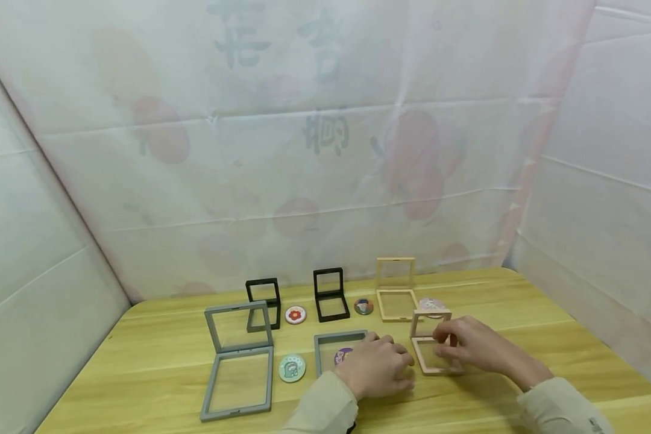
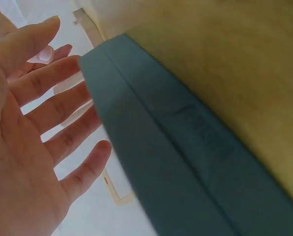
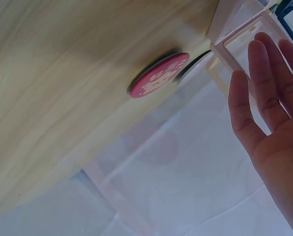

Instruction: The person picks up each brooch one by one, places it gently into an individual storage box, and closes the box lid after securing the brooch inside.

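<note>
My left hand (image 1: 377, 364) is over the right part of a grey frame (image 1: 325, 340), with its fingers spread in the left wrist view. Through that frame shows a purple round badge (image 1: 342, 356), partly covered by the hand. In the left wrist view the frame's grey edge (image 2: 151, 123) has a seam along it, its two halves together. My right hand (image 1: 477, 343) is at an unfolded pale pink frame (image 1: 420, 355), fingers nearly straight in the right wrist view. Whether they touch it I cannot tell. Beside this frame lies a red round badge (image 3: 159, 76).
An unfolded grey frame (image 1: 208, 386) and a green badge (image 1: 292, 368) are at left. Behind stand two black frames (image 1: 262, 281) (image 1: 328, 271) and a yellow frame (image 1: 396, 259), with a flower badge (image 1: 295, 314), a dark badge (image 1: 364, 307) and a pale badge (image 1: 431, 306).
</note>
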Demonstrator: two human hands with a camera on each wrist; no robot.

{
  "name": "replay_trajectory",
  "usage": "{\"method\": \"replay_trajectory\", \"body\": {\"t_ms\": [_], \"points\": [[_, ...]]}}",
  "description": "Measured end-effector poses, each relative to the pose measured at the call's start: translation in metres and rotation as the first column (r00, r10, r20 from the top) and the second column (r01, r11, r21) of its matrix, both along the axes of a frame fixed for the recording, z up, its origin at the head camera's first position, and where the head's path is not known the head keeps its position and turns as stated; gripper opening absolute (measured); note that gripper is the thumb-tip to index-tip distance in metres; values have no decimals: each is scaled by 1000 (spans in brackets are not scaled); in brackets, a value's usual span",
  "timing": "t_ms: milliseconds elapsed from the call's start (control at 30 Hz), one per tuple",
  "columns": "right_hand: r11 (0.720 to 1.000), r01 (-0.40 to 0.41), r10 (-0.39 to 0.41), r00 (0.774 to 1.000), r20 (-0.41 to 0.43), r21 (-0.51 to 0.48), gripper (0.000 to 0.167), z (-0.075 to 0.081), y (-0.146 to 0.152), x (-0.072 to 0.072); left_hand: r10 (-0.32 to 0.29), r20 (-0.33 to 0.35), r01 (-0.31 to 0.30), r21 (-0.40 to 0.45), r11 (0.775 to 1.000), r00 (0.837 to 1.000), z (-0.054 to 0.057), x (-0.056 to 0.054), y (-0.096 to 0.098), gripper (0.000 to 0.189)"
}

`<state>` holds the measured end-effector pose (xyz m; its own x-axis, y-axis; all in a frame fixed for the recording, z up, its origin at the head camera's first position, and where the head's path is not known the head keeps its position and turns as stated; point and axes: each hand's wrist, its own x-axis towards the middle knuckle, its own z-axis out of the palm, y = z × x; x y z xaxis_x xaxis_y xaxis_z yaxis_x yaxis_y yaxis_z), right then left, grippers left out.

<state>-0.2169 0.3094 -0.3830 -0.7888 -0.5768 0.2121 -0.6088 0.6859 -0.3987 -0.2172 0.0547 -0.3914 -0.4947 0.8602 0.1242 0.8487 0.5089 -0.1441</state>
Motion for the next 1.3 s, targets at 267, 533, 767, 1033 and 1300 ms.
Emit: {"method": "replay_trajectory", "body": {"t_ms": [267,533,767,1033,1300], "points": [[1000,25,-26,999,22,1,17,-1,5,1,9,-22,-9,-17,1000,1000,0,-1,6,27],[1000,31,-31,1000,4,-1,14,-1,8,1,24,-39,-26,-38,999,999,-1,-2,14,32],[1000,18,-17,1000,21,-25,10,-4,11,0,38,-20,-40,-103,994,999,-4,-2,19,33],[999,42,-41,999,27,-23,17,-6,16,-2,124,50,-113,-178,978,991,-4,0,21,47],[998,40,-42,998,-39,-38,11,-9,24,-4,123,-34,-128,-222,967,992,-4,5,27,41]]}}
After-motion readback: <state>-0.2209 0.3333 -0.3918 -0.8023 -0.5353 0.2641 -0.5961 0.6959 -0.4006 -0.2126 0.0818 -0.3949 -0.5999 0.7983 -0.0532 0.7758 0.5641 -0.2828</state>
